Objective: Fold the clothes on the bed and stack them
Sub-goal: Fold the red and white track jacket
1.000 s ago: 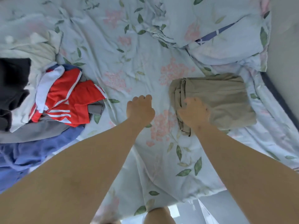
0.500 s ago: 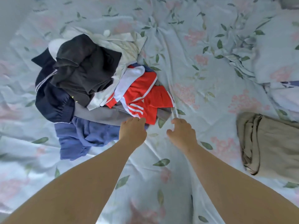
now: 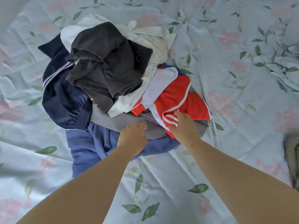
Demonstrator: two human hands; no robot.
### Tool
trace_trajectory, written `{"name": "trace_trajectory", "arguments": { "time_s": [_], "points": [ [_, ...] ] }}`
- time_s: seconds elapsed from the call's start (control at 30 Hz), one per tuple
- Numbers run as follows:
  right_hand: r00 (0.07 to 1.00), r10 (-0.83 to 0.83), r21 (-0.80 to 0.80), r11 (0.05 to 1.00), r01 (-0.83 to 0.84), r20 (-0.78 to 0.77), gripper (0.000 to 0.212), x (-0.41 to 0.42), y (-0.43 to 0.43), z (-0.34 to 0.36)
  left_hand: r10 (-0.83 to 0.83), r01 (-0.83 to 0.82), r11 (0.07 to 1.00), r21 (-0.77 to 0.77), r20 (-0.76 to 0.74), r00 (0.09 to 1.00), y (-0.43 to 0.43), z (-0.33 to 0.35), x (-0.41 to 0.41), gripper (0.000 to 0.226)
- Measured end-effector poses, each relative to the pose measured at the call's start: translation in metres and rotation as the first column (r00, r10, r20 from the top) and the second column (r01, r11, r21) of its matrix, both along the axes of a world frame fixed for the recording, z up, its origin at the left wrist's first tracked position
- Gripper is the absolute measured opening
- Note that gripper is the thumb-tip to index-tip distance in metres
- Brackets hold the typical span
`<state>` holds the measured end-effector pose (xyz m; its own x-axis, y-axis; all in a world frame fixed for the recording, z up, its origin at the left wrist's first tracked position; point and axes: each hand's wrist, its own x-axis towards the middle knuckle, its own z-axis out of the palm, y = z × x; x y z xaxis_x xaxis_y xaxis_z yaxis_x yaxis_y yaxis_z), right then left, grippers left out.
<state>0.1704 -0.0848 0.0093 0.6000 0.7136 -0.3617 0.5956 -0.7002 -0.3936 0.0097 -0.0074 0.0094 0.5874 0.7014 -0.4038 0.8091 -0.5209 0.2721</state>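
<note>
shift: the reach has swung left onto the unfolded pile (image 3: 105, 65), so the next garment starts.
left hand (image 3: 132, 138): fingers bent on the grey garment (image 3: 113, 120), grip unclear.
right hand (image 3: 184, 126): pinches the red garment (image 3: 176, 94) by its striped edge.
folded khaki piece (image 3: 292, 160): far right, well apart.

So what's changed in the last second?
Both hands moved left, away from the folded khaki garment to the pile. The right hand now pinches the red and white garment at its edge; the left hand touches the grey garment beside it. The pile and the khaki garment lie as before.
</note>
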Motion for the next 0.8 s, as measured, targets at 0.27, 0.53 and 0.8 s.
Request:
{"name": "trace_trajectory", "arguments": {
  "time_s": [0.27,0.53,0.8],
  "points": [
    [0.986,0.107,-0.035,0.994,-0.104,0.125,0.026,0.011,0.024,-0.017,0.092,-0.074,0.990,-0.118,0.155,0.984,0.023,-0.021,-0.008,0.034],
    [0.994,0.006,0.315,0.949,0.028,-0.108,0.025,0.024,0.020,0.079,0.228,-0.189,0.971,-0.145,0.349,0.909,0.013,0.053,0.000,0.031],
    [0.938,-0.043,0.552,0.799,0.239,-0.343,0.027,0.036,-0.001,0.229,0.204,-0.228,0.973,-0.025,0.552,0.809,-0.008,0.184,0.034,0.033]
  ]
}}
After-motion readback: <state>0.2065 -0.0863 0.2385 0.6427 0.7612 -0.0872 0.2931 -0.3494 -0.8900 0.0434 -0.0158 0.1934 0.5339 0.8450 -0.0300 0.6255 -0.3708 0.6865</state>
